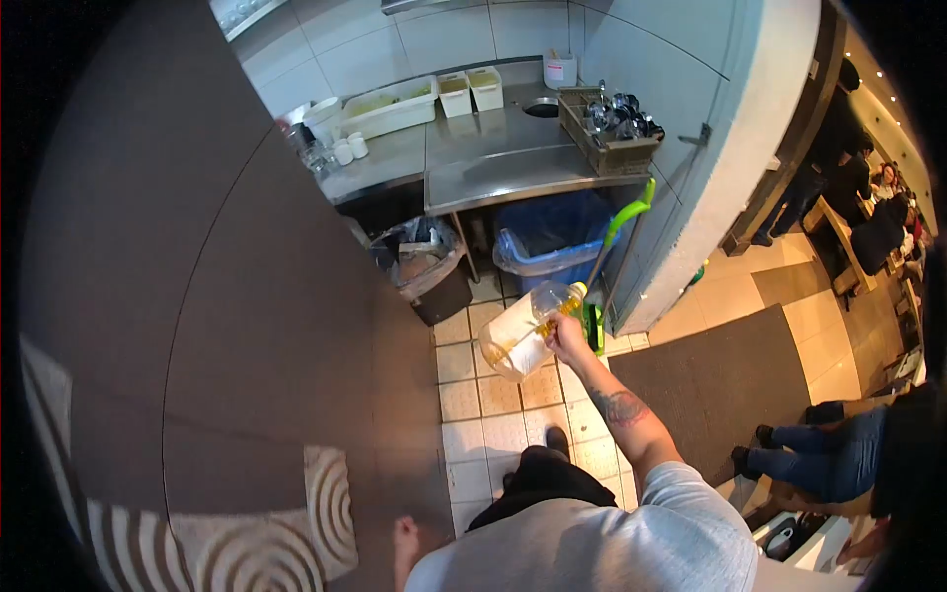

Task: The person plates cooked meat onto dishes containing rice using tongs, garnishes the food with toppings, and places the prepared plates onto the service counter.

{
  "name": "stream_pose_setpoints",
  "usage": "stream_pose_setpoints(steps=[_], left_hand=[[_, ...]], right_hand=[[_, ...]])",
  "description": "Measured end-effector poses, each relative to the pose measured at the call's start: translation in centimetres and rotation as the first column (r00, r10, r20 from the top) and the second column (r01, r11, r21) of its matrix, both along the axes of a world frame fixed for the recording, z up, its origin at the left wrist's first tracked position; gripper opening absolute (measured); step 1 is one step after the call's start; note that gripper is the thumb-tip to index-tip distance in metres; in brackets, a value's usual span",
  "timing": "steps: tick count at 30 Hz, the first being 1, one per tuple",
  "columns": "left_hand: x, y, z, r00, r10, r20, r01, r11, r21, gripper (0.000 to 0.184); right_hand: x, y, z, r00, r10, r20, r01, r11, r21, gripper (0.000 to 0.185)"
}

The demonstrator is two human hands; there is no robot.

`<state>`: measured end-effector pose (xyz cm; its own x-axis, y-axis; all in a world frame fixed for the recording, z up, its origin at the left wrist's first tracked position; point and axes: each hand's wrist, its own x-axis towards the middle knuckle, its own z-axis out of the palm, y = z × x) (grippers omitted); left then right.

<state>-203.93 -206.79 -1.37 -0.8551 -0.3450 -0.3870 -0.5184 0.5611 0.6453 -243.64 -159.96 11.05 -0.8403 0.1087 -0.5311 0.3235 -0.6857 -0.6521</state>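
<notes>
A large clear plastic jug (518, 331) with a pale label and a yellow cap hangs tilted in front of me. My right hand (566, 338) is closed round its handle, and a little yellow liquid shows inside. Low on the left, beside the dark wall panel (296, 345), my left hand (405, 533) is small in view. Its fingers look curled in, with nothing visible in them.
A steel counter (513, 178) carries white tubs (390, 109) and a rack (612, 148) of dark items. Beneath stand a lined black bin (439, 296) and a blue bin (552, 242). A green-handled tool (631, 209) leans by the doorway. People stand and sit at right, past a dark mat (710, 380).
</notes>
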Motion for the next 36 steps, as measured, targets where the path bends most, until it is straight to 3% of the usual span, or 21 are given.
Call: stream_pose_setpoints(steps=[2, 4, 5, 8, 9, 13, 15, 17, 18, 19, 20, 21, 22, 23, 24, 26, 28, 29, 31, 32, 36], left_hand=[[-9.3, 2.0, 6.8, 0.930, 0.335, -0.151, -0.212, 0.825, 0.524, 0.009], [-15.5, 4.2, 11.3, 0.836, 0.450, -0.316, -0.149, 0.738, 0.658, 0.005], [-16.4, 5.7, 12.1, 0.828, 0.482, -0.287, -0.215, 0.746, 0.630, 0.003], [-16.7, 9.0, 11.6, 0.825, 0.548, -0.136, -0.418, 0.754, 0.506, 0.002], [-15.4, 10.2, 9.6, 0.830, 0.557, -0.023, -0.497, 0.758, 0.422, 0.003], [-10.8, 16.6, 4.1, 0.753, 0.563, 0.341, -0.599, 0.801, 0.000, 0.011], [-10.1, 19.2, 3.7, 0.696, 0.595, 0.402, -0.613, 0.784, -0.097, 0.015], [-9.7, 21.1, 3.9, 0.640, 0.643, 0.421, -0.645, 0.747, -0.160, 0.019], [-9.7, 21.7, 4.2, 0.617, 0.669, 0.416, -0.665, 0.725, -0.180, 0.022], [-9.7, 22.3, 4.6, 0.588, 0.696, 0.412, -0.684, 0.700, -0.206, 0.024], [-9.6, 22.7, 4.9, 0.572, 0.723, 0.387, -0.704, 0.675, -0.221, 0.026], [-9.3, 22.9, 5.2, 0.553, 0.752, 0.359, -0.727, 0.646, -0.234, 0.028], [-8.8, 23.0, 5.8, 0.538, 0.776, 0.329, -0.744, 0.620, -0.247, 0.030], [-8.2, 22.7, 6.2, 0.532, 0.806, 0.258, -0.768, 0.588, -0.255, 0.032], [-7.7, 22.1, 6.5, 0.542, 0.831, 0.130, -0.793, 0.556, -0.250, 0.034], [-6.2, 21.2, 6.8, 0.541, 0.822, -0.178, -0.836, 0.502, -0.224, 0.038], [-15.0, 22.4, 17.3, 0.564, 0.824, -0.051, -0.822, 0.555, -0.131, 0.031], [-15.4, 22.7, 18.5, 0.675, 0.705, -0.215, -0.737, 0.634, -0.235, 0.025], [-13.1, 24.2, 18.3, 0.636, 0.714, -0.292, -0.768, 0.622, -0.153, 0.019], [-12.3, 25.3, 21.0, 0.647, 0.739, -0.186, -0.762, 0.636, -0.123, 0.019], [-1.7, 31.9, 20.9, 0.358, 0.897, -0.260, -0.932, 0.326, -0.157, 0.017]], right_hand=[[-7.9, 2.5, -2.6, 1.000, -0.009, 0.023, 0.009, 1.000, 0.025, 0.009], [-16.0, 4.5, -3.6, 0.991, -0.034, -0.127, 0.048, 0.993, 0.111, 0.014], [-22.1, 6.7, -9.3, 0.987, -0.043, -0.156, 0.087, 0.955, 0.284, 0.019], [-29.9, 11.1, -9.2, 0.974, -0.116, -0.195, 0.163, 0.956, 0.245, 0.029], [-30.9, 11.2, -7.8, 0.974, -0.226, 0.006, 0.209, 0.911, 0.356, 0.028], [-33.3, 13.4, -12.0, 0.996, -0.085, 0.028, 0.065, 0.899, 0.434, 0.021], [-31.4, 13.1, -16.4, 0.997, 0.040, 0.071, -0.075, 0.789, 0.610, 0.019], [-25.3, 11.6, -14.4, 0.963, 0.211, 0.167, -0.268, 0.700, 0.662, 0.021], [-22.8, 13.3, -17.2, 0.841, 0.501, 0.206, -0.541, 0.763, 0.353, 0.016], [-16.5, 13.5, -19.0, 0.874, 0.384, 0.300, -0.482, 0.766, 0.425, 0.013], [-13.2, 16.2, -23.9, 0.800, 0.447, 0.400, -0.571, 0.773, 0.277, 0.019], [-11.2, 17.1, -23.8, 0.610, 0.466, 0.641, -0.791, 0.404, 0.460, 0.025], [-9.1, 18.1, -23.7, 0.367, 0.355, 0.860, -0.913, -0.038, 0.406, 0.031], [-7.9, 17.0, -17.4, 0.400, 0.353, 0.846, -0.832, -0.248, 0.497, 0.034], [-6.2, 19.8, -17.6, 0.328, 0.311, 0.892, -0.818, -0.378, 0.433, 0.034], [-5.3, 24.9, -19.6, 0.245, 0.277, 0.929, -0.795, -0.492, 0.356, 0.033], [-8.3, 25.6, -21.3, 0.252, 0.342, 0.906, -0.700, -0.582, 0.414, 0.032], [-11.0, 24.1, -22.4, 0.264, 0.404, 0.876, -0.627, -0.618, 0.474, 0.031], [-16.7, 17.8, -23.9, 0.264, 0.574, 0.775, -0.466, -0.627, 0.624, 0.030], [-19.3, 14.1, -24.6, 0.232, 0.642, 0.731, -0.380, -0.632, 0.676, 0.029], [-22.4, -5.7, -24.8, -0.051, 0.820, 0.571, -0.077, -0.573, 0.816, 0.027]])
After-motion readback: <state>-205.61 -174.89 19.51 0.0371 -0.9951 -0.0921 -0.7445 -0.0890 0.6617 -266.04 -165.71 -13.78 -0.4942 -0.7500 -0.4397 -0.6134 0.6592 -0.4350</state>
